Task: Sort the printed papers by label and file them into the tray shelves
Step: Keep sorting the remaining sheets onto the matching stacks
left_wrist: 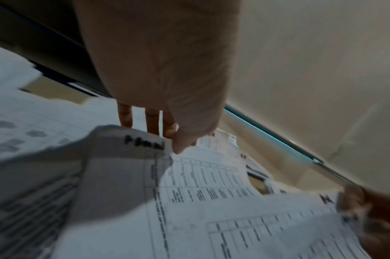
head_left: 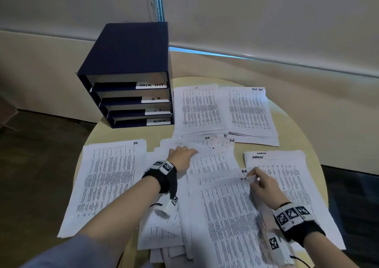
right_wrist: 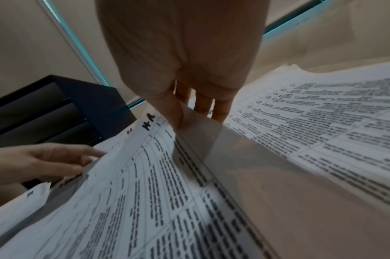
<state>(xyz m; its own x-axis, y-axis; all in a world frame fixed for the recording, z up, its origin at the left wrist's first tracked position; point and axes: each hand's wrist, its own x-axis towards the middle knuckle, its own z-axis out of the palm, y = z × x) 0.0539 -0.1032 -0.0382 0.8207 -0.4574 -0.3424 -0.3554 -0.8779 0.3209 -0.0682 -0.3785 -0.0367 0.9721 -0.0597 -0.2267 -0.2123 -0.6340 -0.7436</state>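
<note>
The top sheet (head_left: 225, 216) of the loose middle heap, low and centre in the head view, is white, densely printed in table rows and hand-marked "H.R." at its upper right corner, where the right hand (head_left: 263, 187) pinches it between thumb and fingers. To lift it cleanly, peel only that one corner (thin paper clings) while the left hand (head_left: 181, 155) rests flat and relaxed on the heap. It likely belongs on the H.R. pile (head_left: 108, 181) at left on the desk (head_left: 287, 124), with the tray shelves (head_left: 131, 99) upper left.
</note>
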